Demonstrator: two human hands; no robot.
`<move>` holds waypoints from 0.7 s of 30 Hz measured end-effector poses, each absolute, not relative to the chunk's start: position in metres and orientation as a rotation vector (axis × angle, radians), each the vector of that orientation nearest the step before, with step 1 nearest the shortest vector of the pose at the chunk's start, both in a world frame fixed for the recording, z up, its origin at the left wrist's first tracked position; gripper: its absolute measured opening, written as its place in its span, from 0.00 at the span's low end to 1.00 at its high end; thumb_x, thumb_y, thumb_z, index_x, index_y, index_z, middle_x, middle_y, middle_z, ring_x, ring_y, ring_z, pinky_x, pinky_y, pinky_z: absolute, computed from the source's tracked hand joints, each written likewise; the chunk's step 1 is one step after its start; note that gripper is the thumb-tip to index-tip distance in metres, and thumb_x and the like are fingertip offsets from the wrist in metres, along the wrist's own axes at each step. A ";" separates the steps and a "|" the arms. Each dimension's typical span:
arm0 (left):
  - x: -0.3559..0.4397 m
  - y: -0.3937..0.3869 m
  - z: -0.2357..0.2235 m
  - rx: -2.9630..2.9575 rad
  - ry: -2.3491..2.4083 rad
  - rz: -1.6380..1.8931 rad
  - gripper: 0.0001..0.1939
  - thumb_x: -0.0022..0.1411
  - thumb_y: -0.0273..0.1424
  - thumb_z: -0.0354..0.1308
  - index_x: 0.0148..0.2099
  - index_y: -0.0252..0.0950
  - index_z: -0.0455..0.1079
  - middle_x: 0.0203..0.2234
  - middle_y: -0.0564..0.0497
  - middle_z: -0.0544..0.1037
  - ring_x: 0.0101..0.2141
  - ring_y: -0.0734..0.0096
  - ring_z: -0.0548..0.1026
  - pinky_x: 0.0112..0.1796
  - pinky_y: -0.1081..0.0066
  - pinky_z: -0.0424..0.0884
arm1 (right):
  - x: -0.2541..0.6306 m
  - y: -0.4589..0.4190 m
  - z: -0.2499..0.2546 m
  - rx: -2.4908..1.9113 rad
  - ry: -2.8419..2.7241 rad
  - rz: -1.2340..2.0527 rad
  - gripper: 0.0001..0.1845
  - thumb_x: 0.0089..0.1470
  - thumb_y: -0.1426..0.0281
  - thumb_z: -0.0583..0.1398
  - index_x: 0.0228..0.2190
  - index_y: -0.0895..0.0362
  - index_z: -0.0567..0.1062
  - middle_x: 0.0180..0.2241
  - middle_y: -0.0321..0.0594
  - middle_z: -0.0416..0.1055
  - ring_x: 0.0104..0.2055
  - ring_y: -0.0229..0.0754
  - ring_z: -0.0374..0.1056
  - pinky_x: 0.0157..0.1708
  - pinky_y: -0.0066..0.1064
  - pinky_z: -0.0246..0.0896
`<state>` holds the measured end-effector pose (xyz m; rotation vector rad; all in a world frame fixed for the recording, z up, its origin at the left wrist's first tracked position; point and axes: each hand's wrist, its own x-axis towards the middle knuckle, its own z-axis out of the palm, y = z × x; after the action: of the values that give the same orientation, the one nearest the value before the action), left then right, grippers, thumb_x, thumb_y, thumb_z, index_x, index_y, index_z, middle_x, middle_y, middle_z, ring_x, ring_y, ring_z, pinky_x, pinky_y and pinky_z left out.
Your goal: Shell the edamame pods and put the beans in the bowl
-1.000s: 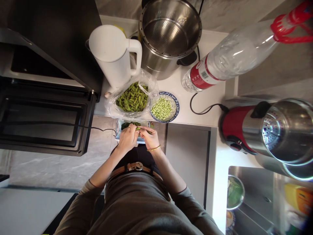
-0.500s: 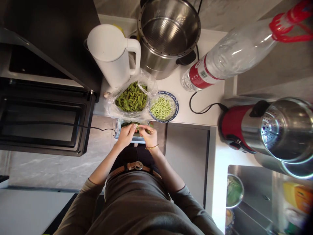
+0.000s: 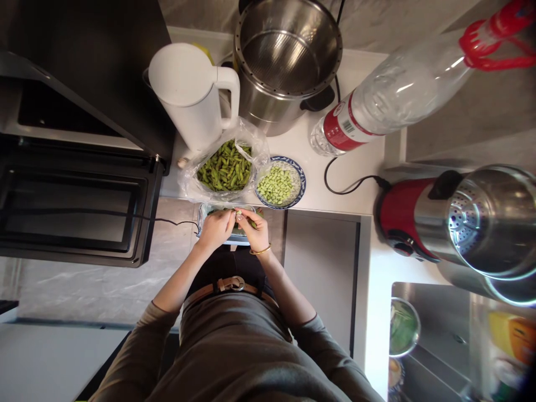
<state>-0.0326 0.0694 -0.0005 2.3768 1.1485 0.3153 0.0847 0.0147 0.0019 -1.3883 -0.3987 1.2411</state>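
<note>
pod point(image 3: 239, 213) prob. pinched btwn r. fingers point(image 3: 250, 214)

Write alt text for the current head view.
A person's left hand and right hand meet above a bin, a green pod in the right. On the counter beyond lie an open plastic bag of green pods and a blue-rimmed plate of pale green beans.

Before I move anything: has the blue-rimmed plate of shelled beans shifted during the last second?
No. Judged against the front edge of the counter, the plate sits where it was; only the view drifts slightly.
</note>
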 end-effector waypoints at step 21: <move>-0.024 0.056 -0.010 2.253 1.127 0.251 0.13 0.67 0.35 0.48 0.47 0.38 0.70 0.38 0.47 0.78 0.41 0.65 0.75 0.42 0.68 0.71 | 0.128 0.020 -0.012 -1.139 0.033 1.565 0.16 0.52 0.63 0.56 0.42 0.48 0.76 0.47 0.34 0.76 0.53 0.39 0.66 0.47 0.32 0.64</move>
<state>-0.0242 0.0564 -0.0096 2.2529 1.1271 0.2512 0.1277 0.0200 -0.0116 -1.1388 0.0329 1.5654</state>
